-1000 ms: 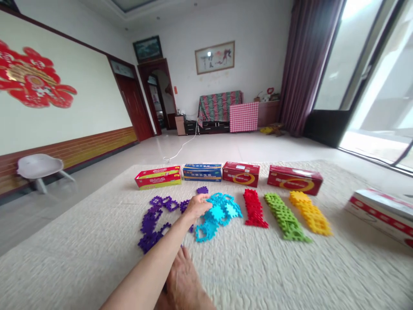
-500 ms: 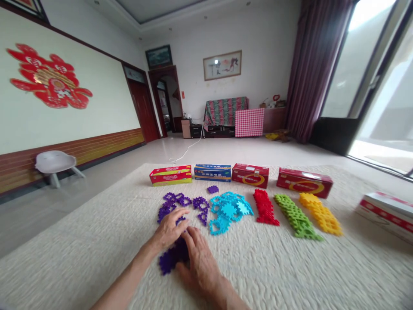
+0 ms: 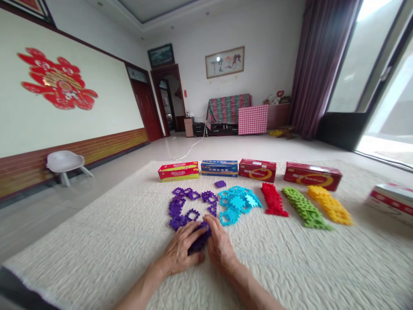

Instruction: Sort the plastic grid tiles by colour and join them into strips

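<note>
Both my hands rest on a cream rug, cupped around a small heap of purple interlocking tiles. My left hand curls over the heap's left side and my right hand presses against its right side. More purple tiles lie scattered just beyond my fingers. To their right sit a pile of cyan tiles, a red row, a green row and a yellow row.
Several flat boxes line the rug's far edge: red-yellow box, blue box, two red boxes. Another box lies at the right. A white stool stands by the left wall; tiled floor and a cabinet lie beyond.
My left hand came back from the cyan pile to the near purple tiles. Both hands have closed in around the purple heap and drawn it together. The view has shifted a little leftward.
</note>
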{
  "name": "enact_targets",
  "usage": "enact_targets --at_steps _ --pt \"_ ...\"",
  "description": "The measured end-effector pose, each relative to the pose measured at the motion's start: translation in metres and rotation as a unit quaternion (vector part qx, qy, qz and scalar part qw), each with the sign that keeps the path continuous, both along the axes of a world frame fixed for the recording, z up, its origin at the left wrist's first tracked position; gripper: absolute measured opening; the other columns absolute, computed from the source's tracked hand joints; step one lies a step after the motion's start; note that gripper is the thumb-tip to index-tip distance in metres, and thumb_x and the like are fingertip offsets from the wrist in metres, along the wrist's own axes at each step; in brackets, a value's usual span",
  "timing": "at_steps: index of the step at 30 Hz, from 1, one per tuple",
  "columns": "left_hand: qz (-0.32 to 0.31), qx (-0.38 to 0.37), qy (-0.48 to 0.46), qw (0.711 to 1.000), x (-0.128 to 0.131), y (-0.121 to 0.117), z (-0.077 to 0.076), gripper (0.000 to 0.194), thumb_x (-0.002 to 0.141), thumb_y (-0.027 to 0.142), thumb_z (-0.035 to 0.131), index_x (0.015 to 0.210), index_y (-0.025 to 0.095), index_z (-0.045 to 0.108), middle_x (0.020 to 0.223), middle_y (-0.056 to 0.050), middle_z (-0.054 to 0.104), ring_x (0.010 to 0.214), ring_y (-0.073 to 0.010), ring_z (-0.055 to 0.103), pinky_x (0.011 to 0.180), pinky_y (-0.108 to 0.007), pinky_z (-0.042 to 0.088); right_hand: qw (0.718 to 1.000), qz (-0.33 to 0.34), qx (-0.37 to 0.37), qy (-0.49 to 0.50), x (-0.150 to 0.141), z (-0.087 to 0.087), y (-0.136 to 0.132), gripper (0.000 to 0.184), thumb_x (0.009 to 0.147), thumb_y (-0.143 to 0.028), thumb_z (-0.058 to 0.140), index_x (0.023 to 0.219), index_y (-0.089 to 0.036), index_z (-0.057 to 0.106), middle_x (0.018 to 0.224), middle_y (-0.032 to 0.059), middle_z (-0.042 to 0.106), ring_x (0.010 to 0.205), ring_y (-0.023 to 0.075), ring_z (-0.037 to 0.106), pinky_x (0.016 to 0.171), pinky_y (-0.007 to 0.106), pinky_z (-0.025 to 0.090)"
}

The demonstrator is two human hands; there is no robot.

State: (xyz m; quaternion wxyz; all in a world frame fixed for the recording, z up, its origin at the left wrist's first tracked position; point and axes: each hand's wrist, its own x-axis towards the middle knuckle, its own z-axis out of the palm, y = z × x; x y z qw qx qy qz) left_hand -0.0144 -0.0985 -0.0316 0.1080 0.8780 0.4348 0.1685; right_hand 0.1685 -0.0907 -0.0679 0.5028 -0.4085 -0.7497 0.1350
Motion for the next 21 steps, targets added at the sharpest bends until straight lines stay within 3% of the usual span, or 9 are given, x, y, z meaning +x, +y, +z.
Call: enact_targets --at_steps 4,10,13,18,21 --pt "0.012 0.062 -0.005 0.998 -0.006 0.016 -0.002 0.053 0.084 0.033 0.059 0.135 0.023 0.051 0.145 -0.012 0.045 0.135 -0.029 0.039 0.111 -0.051 0.034 0.998 -0.013 0.01 -0.058 0.002 0.012 -0.006 0.06 0.07 -0.002 0.036 0.126 -0.019 0.05 0.126 0.0094 0.056 0.12 0.0206 0.05 0.104 0.041 0.041" --pt "0.074 0.145 -0.03 0.986 -0.015 0.044 -0.005 0.043 0.082 0.02 0.056 0.125 0.021 0.06 0.136 -0.012 0.055 0.128 -0.0275 0.048 0.107 -0.047 0.04 0.959 -0.137 -0.044 -0.246 0.014 0.039 0.013 0.052 0.075 -0.002 0.043 0.12 -0.019 0.061 0.13 0.0126 0.058 0.135 0.0312 0.034 0.112 0.058 0.018" --pt "0.104 0.134 -0.024 0.985 -0.015 0.053 -0.006 0.042 0.08 0.019 0.056 0.122 0.018 0.062 0.132 -0.014 0.058 0.124 -0.0281 0.052 0.106 -0.046 0.042 0.939 -0.156 -0.084 -0.296 0.01 0.042 0.029 0.045 0.076 -0.003 0.046 0.114 -0.019 0.065 0.125 0.0145 0.062 0.136 0.0339 0.033 0.112 0.06 0.011" --pt "0.152 0.113 0.003 0.982 -0.015 0.067 -0.001 0.042 0.078 0.021 0.057 0.118 0.014 0.065 0.129 -0.017 0.059 0.123 -0.0318 0.052 0.106 -0.047 0.041 0.946 -0.118 -0.09 -0.287 0.0 0.045 0.049 0.042 0.083 -0.01 0.043 0.118 -0.021 0.061 0.128 0.0109 0.06 0.134 0.0329 0.037 0.111 0.06 0.013" --pt "0.173 0.097 0.021 0.98 -0.019 0.074 0.0 0.047 0.074 0.021 0.059 0.12 0.014 0.064 0.133 -0.017 0.057 0.126 -0.0332 0.05 0.106 -0.047 0.04 0.942 -0.163 -0.089 -0.279 0.0 0.05 0.066 0.041 0.084 -0.009 0.04 0.118 -0.02 0.06 0.128 0.0123 0.059 0.135 0.0325 0.035 0.11 0.059 0.014"
